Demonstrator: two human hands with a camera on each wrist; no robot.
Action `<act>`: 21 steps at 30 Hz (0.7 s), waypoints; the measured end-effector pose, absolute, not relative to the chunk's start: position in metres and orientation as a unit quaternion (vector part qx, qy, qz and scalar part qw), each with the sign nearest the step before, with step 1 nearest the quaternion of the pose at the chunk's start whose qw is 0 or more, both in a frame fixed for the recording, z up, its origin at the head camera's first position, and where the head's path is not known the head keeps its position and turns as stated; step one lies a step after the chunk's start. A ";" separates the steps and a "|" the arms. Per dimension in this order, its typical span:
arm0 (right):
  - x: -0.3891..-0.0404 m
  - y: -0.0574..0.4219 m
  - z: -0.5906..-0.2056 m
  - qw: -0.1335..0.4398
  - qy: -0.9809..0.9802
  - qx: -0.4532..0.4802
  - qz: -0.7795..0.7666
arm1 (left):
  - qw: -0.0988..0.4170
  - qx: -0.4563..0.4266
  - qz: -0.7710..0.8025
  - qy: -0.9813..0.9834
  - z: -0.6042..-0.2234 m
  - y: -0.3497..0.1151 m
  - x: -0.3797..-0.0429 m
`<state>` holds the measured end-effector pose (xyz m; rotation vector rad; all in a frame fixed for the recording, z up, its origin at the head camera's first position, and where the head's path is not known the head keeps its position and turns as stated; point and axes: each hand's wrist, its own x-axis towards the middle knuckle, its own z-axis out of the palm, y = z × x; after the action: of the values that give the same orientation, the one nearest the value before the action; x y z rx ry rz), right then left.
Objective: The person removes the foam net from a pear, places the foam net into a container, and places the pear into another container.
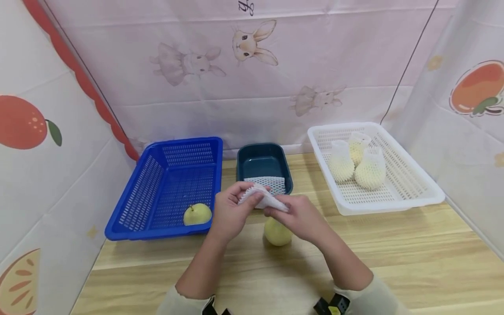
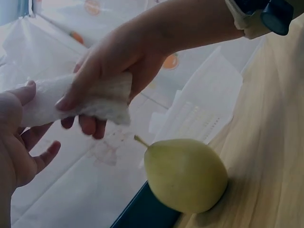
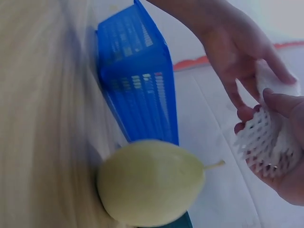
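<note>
Between both hands stretches a white foam fruit net (image 1: 264,199), held above the wooden table. My left hand (image 1: 232,212) pinches its left end with the thumb on top. My right hand (image 1: 302,215) grips the other end between thumb and fingers. In the right wrist view the mesh of the foam net (image 3: 266,137) spreads open near the hands. Below the hands stands a bare yellow-green pear (image 1: 278,232) on the table, touched by neither hand; the left wrist view shows the pear (image 2: 186,175) with its stem.
A blue basket (image 1: 163,234) at left holds one pear (image 1: 197,214). Behind the hands, a dark teal tray (image 1: 261,151) contains more flat foam netting (image 1: 271,183). At right, a white basket (image 1: 383,206) holds three pears in foam nets (image 1: 370,170). Printed cloth walls surround the table.
</note>
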<state>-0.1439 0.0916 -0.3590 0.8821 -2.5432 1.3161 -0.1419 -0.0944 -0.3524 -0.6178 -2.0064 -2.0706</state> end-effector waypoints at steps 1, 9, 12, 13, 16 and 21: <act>-0.146 0.094 -0.359 0.070 -0.842 0.296 0.446 | 0.108 -0.208 -0.696 -0.679 -0.353 -0.097 -0.144; -0.162 0.115 -0.360 0.061 -0.827 0.269 0.490 | 0.172 -0.141 -0.671 -0.707 -0.355 -0.113 -0.157; -0.171 0.121 -0.362 0.056 -0.824 0.249 0.506 | 0.172 -0.122 -0.674 -0.708 -0.358 -0.114 -0.161; -0.175 0.122 -0.363 0.055 -0.823 0.242 0.511 | 0.172 -0.115 -0.674 -0.709 -0.359 -0.113 -0.163; -0.188 0.125 -0.365 0.048 -0.816 0.227 0.530 | 0.179 -0.093 -0.672 -0.713 -0.363 -0.107 -0.168; -0.213 0.123 -0.367 0.067 -0.826 0.176 0.532 | 0.210 -0.062 -0.645 -0.732 -0.370 -0.091 -0.182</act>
<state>-0.2135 0.1230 -0.3672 0.5290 -2.4888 1.6022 -0.1817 -0.0915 -0.3701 -0.1717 -2.0361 -1.7925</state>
